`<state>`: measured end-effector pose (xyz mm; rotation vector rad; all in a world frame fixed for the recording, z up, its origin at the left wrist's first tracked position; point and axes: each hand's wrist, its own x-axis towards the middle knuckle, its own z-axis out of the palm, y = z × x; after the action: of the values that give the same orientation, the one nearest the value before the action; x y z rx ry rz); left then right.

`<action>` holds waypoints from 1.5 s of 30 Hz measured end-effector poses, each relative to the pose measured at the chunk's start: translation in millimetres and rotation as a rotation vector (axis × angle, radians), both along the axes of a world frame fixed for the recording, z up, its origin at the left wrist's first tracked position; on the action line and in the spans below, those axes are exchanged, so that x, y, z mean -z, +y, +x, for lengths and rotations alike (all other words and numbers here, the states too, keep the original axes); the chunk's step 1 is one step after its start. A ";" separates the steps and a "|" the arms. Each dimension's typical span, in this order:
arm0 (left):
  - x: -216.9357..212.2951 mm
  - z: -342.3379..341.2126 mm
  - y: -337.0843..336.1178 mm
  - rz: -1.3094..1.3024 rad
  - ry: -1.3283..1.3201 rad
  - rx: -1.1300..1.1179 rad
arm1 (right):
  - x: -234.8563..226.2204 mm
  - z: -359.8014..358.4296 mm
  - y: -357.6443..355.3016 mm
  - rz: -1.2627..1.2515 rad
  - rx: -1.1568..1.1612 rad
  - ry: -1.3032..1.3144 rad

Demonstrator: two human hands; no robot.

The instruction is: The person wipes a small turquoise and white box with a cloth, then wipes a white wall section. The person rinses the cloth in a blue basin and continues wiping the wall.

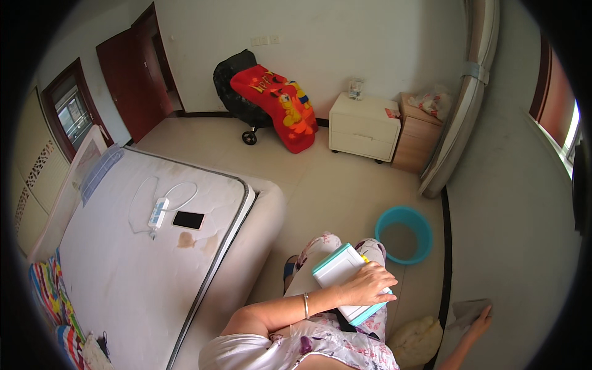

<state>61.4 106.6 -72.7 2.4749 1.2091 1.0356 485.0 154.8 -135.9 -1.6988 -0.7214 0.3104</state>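
Observation:
On my lap rests a white box with teal edges (340,266), tilted, with a bit of yellow at its far side. My left hand (368,282) is closed over it, fingers bent across the top; a bangle circles that wrist. Off to the right, my right hand (480,322) pinches a thin grey cloth (470,310) and holds it against the pale wall (512,259). The cloth's exact material cannot be made out.
A blue tub (425,237) stands on the floor beyond my knees. A bare mattress (123,265) at left bears a power strip (158,213) and a phone (189,220). A white cabinet (362,131) stands near the curtain (459,111); a pale cushion (414,341) lies by the wall.

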 end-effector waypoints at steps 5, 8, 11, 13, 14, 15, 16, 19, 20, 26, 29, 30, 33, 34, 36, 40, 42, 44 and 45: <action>-2.1 0.5 0.9 0.012 0.004 0.004 | -27.5 -9.1 -18.0 -0.070 0.003 0.118; -0.7 0.0 1.2 0.035 0.005 -0.006 | -29.6 -0.7 -18.9 0.051 -0.083 0.295; -1.2 -1.3 0.9 0.030 0.024 -0.018 | -35.8 -2.2 -17.5 0.131 -0.033 0.343; -1.1 -1.8 -0.1 0.020 0.038 -0.022 | -39.6 2.7 -19.6 0.139 -0.020 0.406; -0.4 -0.9 0.5 0.015 0.039 -0.018 | -42.1 5.9 -20.8 0.146 -0.012 0.432; 0.2 -0.2 1.0 0.010 0.040 -0.015 | -42.7 6.8 -22.3 0.176 -0.012 0.422; 0.3 0.1 1.7 0.011 0.036 -0.012 | -43.1 7.5 -23.8 0.205 -0.013 0.411; 0.0 -0.2 2.2 0.010 0.032 -0.006 | -41.4 12.4 -27.2 0.242 -0.024 0.408; -1.2 -0.1 2.0 0.014 0.033 -0.008 | -41.1 13.7 -26.8 0.249 -0.031 0.413; -1.1 -0.7 1.5 0.016 0.048 -0.008 | -42.4 11.1 -22.3 0.222 -0.048 0.479; -0.5 -2.7 0.6 0.017 0.048 -0.010 | -45.9 -1.2 -22.6 0.223 -0.048 0.460; -0.2 -3.4 0.3 0.019 0.047 -0.010 | -45.7 -2.4 -22.4 0.237 -0.046 0.461; -1.2 -4.8 -0.1 0.019 0.045 -0.002 | -44.5 -4.6 -22.9 0.266 -0.040 0.462; -2.0 -4.0 0.0 0.023 0.048 -0.003 | -43.7 -1.3 -24.8 0.264 -0.038 0.462; -6.1 -4.9 2.0 0.033 0.056 0.009 | -40.7 8.4 -23.2 0.229 -0.056 0.435; -14.1 4.2 9.8 -0.026 0.039 0.074 | -31.4 46.6 -38.6 0.310 -0.040 0.344; -21.5 7.2 9.3 -0.025 0.084 0.075 | -37.3 45.0 -39.9 0.346 0.007 0.269; -28.3 7.2 6.7 -0.027 0.121 0.062 | -62.1 28.8 -29.0 0.354 0.047 0.121; -25.7 5.3 5.0 -0.033 0.132 0.058 | -77.7 17.6 -31.5 0.367 0.073 0.027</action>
<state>66.6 111.5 -47.0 2.5715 1.1736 0.8421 502.6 123.3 -58.1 -1.3655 -0.6501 0.1391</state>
